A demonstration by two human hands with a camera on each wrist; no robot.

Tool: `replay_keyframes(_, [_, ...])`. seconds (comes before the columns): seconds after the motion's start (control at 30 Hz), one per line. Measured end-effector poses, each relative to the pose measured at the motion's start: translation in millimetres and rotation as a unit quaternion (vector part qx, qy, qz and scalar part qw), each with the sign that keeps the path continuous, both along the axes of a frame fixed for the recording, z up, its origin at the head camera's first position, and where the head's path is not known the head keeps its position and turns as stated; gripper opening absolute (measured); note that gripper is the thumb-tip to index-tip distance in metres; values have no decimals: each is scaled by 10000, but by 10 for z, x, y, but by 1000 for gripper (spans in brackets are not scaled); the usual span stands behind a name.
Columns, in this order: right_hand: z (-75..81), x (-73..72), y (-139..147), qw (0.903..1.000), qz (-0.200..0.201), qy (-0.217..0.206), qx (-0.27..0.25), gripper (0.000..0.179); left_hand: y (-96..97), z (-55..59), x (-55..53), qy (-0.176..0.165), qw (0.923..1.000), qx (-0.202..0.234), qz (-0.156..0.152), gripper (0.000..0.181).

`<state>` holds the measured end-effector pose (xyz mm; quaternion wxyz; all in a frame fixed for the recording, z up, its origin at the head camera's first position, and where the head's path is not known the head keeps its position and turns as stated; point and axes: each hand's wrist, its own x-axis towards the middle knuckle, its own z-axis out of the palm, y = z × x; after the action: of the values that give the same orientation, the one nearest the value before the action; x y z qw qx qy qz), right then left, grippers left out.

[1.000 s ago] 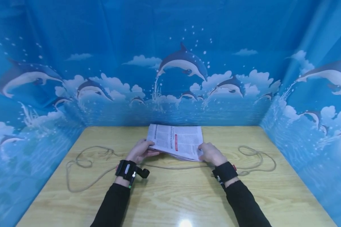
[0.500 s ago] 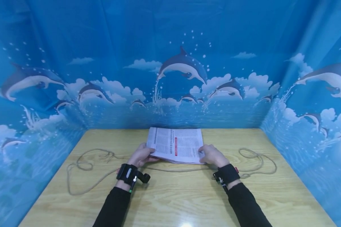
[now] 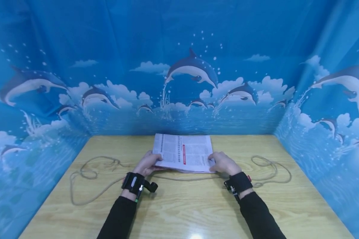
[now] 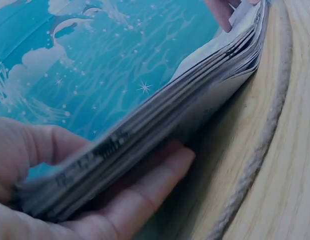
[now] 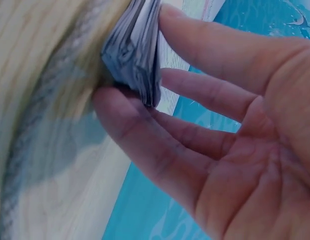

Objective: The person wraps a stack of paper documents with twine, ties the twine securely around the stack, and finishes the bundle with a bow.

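Observation:
A folded stack of newspapers (image 3: pixel 182 152) lies at the back middle of the table, printed face up with a red strip. My left hand (image 3: pixel 148 163) grips its near left corner, thumb on top and fingers underneath. In the left wrist view the many layered edges of the newspapers (image 4: pixel 190 105) show between thumb and fingers, and this side is lifted off the wood. At the near right corner my right hand (image 3: pixel 225 163) holds the stack; the right wrist view shows its thumb (image 5: pixel 195 32) against the printed face and a finger under the edge.
A long beige rope (image 3: pixel 185 179) runs across the table (image 3: pixel 173 209) in front of the stack, its ends looped at left and right. Behind and at both sides hangs a blue dolphin-print curtain (image 3: pixel 122 116).
The newspaper stack has shifted slightly left with my left hand. My right hand keeps its place at the right corner. The head view has tilted a little; the rope lies as before.

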<state>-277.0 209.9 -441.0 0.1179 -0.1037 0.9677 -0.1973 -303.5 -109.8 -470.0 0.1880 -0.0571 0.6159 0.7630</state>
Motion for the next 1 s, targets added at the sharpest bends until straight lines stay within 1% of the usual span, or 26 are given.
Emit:
replay_keyframes(0.07, [19, 6, 4, 10000, 4, 4, -21, 51, -4, -1, -2, 54, 10000, 28, -30, 41])
replay_keyframes(0.13, [32, 10, 9, 10000, -18, -41, -35, 50, 2, 11, 10, 27, 9998, 97, -157, 39])
replay_keyframes(0.2, [35, 14, 14, 10000, -16, -73, -16, 49, 11, 24, 24, -13, 9996, 104, -268, 39])
replay_keyframes(0.27, [38, 18, 14, 10000, -1, -98, -15, 49, 17, 32, 33, -33, 9995, 78, -316, 44])
replay_keyframes(0.33, [30, 15, 18, 9999, 59, -96, -11, 49, 13, 27, 34, -1, 9996, 2, -272, 51])
replay_keyframes(0.43, [19, 4, 24, 9999, 122, -84, -67, 49, 1, 13, 22, 48, 9999, -30, -110, 65])
replay_keyframes(0.5, [11, -7, 28, 9998, 147, -66, -101, 48, -3, 6, 13, 79, 9999, -113, -30, 71])
replay_keyframes(0.57, [6, -19, 28, 9997, 127, -83, -167, 46, -4, 12, 6, 44, 9997, -236, 50, 71])
replay_keyframes(0.67, [0, -40, 34, 9996, 133, -141, -220, 44, -3, 19, 6, 104, 9982, -586, 63, 66])
replay_keyframes(0.7, [-1, -46, 36, 9995, 148, -145, -237, 43, -4, 21, 9, 102, 9981, -603, 78, 67])
replay_keyframes(0.77, [-2, -59, 44, 9993, 145, -179, -279, 42, -18, 25, 26, 170, 9990, -422, 39, 70])
replay_keyframes(0.83, [-9, -70, 54, 9991, 188, -160, -345, 42, -58, 31, 47, 166, 9998, 57, 32, 76])
replay_keyframes(0.9, [-16, -76, 58, 9984, 253, -158, -476, 45, -104, 56, 62, 107, 9979, 633, 40, 80])
replay_keyframes(1.0, [-33, -92, 66, 9960, 233, -286, -817, 54, -175, 117, 69, -19, 9930, 1178, 104, 80])
